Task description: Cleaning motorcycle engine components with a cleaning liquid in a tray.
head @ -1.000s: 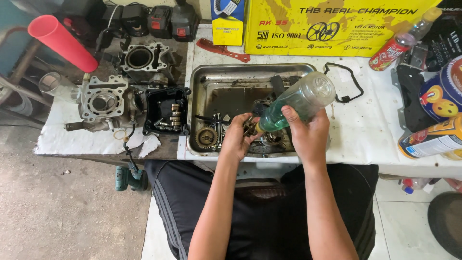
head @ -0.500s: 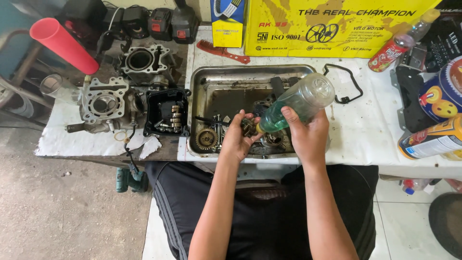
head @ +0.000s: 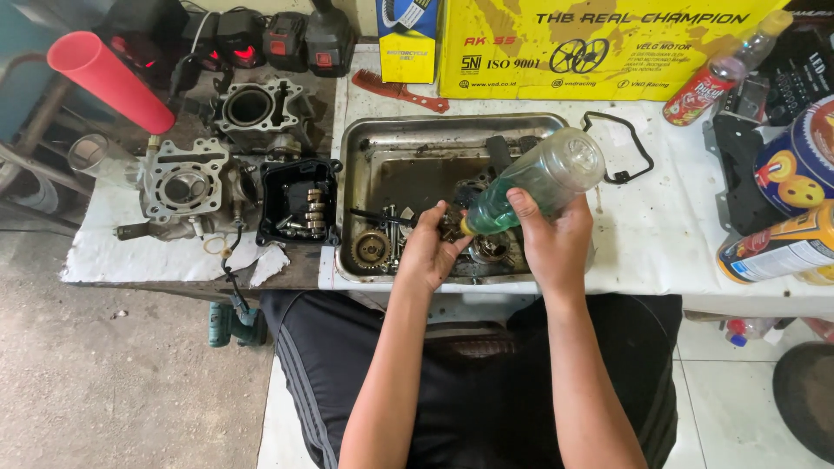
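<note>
Hands meet over a steel tray (head: 365,143) on the white-covered bench: the right hand (head: 556,243) grasps a clear plastic bottle (head: 534,182) holding green liquid, tipped so its mouth points down toward the left hand (head: 430,252). That left hand is clenched around a small metal part (head: 450,224), held just above the tray, touching the bottle's mouth. A gear (head: 372,249) and loose bolts lie in the tray; engine cylinders (head: 187,184) sit to the left, a yellow box (head: 599,48) behind, and a red comb (head: 400,90) just beside the tray's far rim.

Clear glossy plastic bottle (head: 540,181); dull greasy metal tray (head: 365,143).
</note>
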